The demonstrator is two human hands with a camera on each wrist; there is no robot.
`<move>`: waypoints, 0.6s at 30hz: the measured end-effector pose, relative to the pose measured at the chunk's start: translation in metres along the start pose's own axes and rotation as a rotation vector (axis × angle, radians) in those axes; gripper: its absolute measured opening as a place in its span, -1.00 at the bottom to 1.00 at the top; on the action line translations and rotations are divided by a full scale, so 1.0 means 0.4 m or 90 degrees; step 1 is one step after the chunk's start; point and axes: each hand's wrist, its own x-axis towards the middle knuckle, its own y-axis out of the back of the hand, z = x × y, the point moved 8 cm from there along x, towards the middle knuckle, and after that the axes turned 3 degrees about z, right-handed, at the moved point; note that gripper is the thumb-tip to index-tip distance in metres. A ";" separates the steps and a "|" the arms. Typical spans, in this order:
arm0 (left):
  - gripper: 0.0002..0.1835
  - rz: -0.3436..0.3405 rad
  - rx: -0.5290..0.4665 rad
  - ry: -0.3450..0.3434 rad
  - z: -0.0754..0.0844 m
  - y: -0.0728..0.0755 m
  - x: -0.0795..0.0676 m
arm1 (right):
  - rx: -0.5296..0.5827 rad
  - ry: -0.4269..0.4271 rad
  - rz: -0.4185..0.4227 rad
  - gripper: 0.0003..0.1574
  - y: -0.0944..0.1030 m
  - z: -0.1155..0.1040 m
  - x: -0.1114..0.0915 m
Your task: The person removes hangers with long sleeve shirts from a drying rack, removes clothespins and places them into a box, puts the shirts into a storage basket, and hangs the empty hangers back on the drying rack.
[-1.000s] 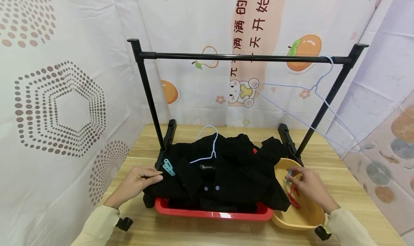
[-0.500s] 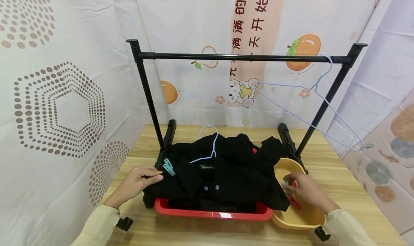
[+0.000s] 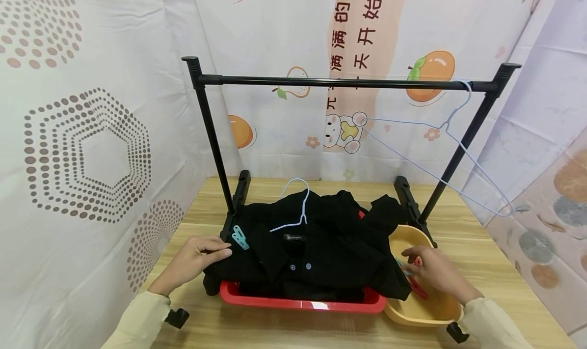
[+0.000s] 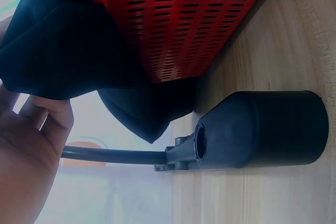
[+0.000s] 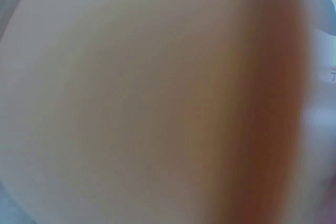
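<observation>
My left fingers [image 3: 223, 253] are pinching the black shirt [image 3: 339, 252], whose soft cloth is looking matt, while its buttons [image 3: 308, 266] are showing a faint plastic shine. My right fingers [image 3: 416, 251] are holding a teal clothespin [image 3: 401, 263] of plastic over a smooth plastic basin [image 3: 426, 320]. The red basket [image 3: 261, 302] is catching a glossy highlight along its plastic rim. The rack's crossbar [image 3: 321, 81] is gleaming like painted metal; its foot [image 4: 273, 129] is looking like satin plastic. The surface [image 3: 321, 333] is showing smooth wood grain, and the curtain [image 3: 284, 28] is hanging as creased, printed fabric.

High head and low left-wrist views share the basket [image 4: 178, 19].
</observation>
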 end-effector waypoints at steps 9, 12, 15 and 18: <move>-0.83 -0.006 -0.016 -0.002 0.000 -0.002 0.002 | 0.058 -0.005 0.017 -0.78 0.044 -0.034 0.004; -0.83 -0.005 -0.011 -0.005 0.000 0.000 0.003 | 0.066 -0.005 0.044 -0.78 0.070 -0.053 0.008; -0.83 -0.005 -0.004 -0.006 0.001 0.000 0.003 | 0.063 0.021 0.091 -0.84 0.101 -0.082 0.011; -0.84 -0.003 0.000 -0.006 0.001 -0.001 0.003 | 0.076 0.059 0.137 -0.91 0.130 -0.114 0.012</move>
